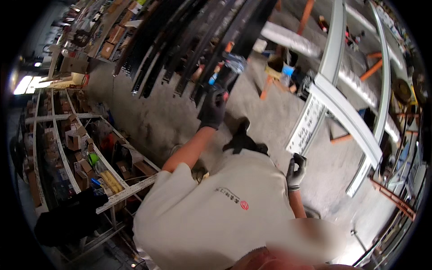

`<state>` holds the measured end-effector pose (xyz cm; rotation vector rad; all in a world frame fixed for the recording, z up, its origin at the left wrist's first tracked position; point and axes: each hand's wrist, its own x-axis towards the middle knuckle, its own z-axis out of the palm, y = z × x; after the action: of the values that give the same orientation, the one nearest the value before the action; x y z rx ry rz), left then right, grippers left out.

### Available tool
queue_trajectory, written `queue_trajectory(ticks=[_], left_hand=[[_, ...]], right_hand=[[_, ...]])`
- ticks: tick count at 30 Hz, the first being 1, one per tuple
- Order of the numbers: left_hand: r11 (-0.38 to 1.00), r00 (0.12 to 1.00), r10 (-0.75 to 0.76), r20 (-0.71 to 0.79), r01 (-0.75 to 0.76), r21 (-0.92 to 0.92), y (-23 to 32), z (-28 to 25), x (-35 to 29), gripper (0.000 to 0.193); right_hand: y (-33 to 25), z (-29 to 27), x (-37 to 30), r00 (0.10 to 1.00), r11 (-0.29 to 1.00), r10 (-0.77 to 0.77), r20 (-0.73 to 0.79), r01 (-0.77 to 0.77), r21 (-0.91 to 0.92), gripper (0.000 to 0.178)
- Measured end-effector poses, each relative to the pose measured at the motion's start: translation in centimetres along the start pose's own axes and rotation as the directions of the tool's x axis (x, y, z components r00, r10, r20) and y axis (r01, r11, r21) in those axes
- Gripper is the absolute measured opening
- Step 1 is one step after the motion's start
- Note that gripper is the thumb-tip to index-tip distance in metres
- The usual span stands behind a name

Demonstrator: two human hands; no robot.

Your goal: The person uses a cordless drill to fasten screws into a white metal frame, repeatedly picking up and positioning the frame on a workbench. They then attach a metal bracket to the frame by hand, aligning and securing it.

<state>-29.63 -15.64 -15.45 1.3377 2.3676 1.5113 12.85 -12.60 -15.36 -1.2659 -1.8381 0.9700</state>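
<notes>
My left hand [212,108], in a dark glove, is raised at the end of the black profiles [180,49]. Its fingers are closed round the dark handle of what looks like a hand-held power tool [234,63]. The tool is blurred, so its exact kind is unclear. My right hand [295,173], in a grey and white glove, hangs low at my right side with fingers loosely bent and apart; nothing shows in it. Nearest to it is the perforated end of a white profile [305,128], which it does not visibly touch.
On the right, a white crosspiece [346,119] lies over long white profiles, with orange supports [371,69] below. A small orange stand [272,81] carries loose items. A white-framed rack [103,168] on the left holds many boxes. A dark cloth [67,220] hangs on its corner.
</notes>
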Motion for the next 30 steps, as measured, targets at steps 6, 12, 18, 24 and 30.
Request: queue_trajectory(ticks=[6, 12, 18, 24, 30], left_hand=[[0.806, 0.836, 0.227, 0.499, -0.449, 0.385, -12.9, -8.1, 7.0, 0.039], [0.842, 0.856, 0.163, 0.491, -0.380, 0.384, -16.5, -5.2, 8.9, 0.034], [0.856, 0.830, 0.383, 0.406, -0.484, 0.182, -15.8, -8.7, 8.8, 0.025], [0.832, 0.780, 0.517, 0.352, -0.555, 0.008, -4.8, -15.0, 10.2, 0.021], [0.843, 0.656, 0.521, 0.546, -0.497, -0.206, 2.9, -13.0, 9.6, 0.024]], right_hand=[[-14.5, 18.5, 17.9, 0.613, 0.806, -0.493, 0.618, 0.590, 0.058, 0.041], [-16.4, 35.2, 25.0, 0.133, 0.151, -0.385, 0.913, 0.985, -0.080, 0.055], [-20.8, 34.1, 26.8, 0.095, 0.509, -0.164, 0.982, 0.861, 0.002, 0.038], [-24.6, 26.2, 23.9, 0.223, 0.619, -0.545, 0.808, 0.757, 0.209, 0.057], [-23.0, 16.3, 18.6, 0.457, 0.794, -0.469, 0.755, 0.592, 0.135, 0.033]])
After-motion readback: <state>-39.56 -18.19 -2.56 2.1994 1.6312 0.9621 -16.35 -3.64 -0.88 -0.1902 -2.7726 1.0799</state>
